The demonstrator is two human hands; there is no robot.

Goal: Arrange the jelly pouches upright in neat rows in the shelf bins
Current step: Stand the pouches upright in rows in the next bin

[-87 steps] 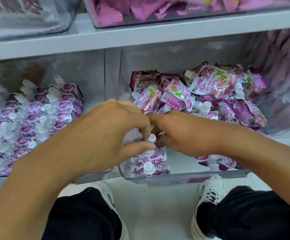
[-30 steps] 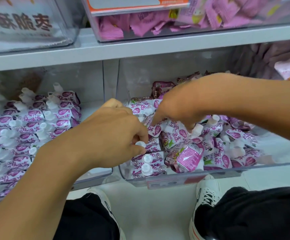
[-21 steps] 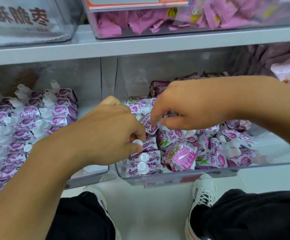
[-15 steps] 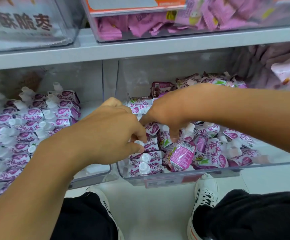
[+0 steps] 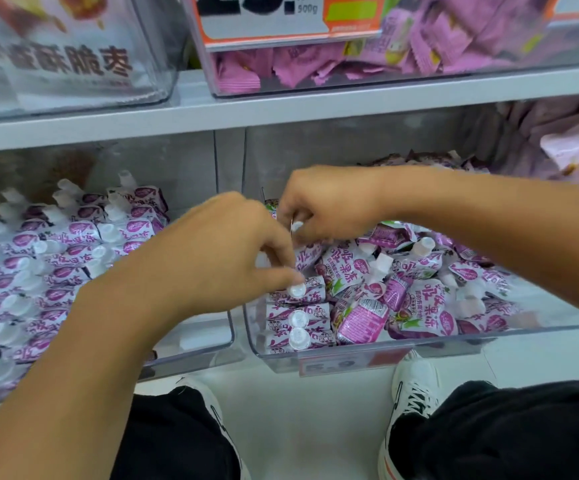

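Left hand [image 5: 219, 258]: fingers curled, thumb and forefinger pinching white cap of upright pouch [image 5: 298, 292] in row at front-left corner of right bin [image 5: 367, 355]. Right hand [image 5: 329, 202]: fingers clenched round white-capped pouch [image 5: 296, 226] just behind row, near bin's left wall. Loose pouch heap [image 5: 419, 289] (tumbled, caps every way) fills bin's middle and right. Left bin [image 5: 191, 344] holds tidy pouch rows [image 5: 56, 258]. Shelf edge [image 5: 281, 109] above.

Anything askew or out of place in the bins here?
Yes. In the clear plastic right bin, only a short upright row of purple-and-white capped jelly pouches stands along its left wall; the remaining pouches lie jumbled at mixed angles. The left bin's pouches sit in rows.
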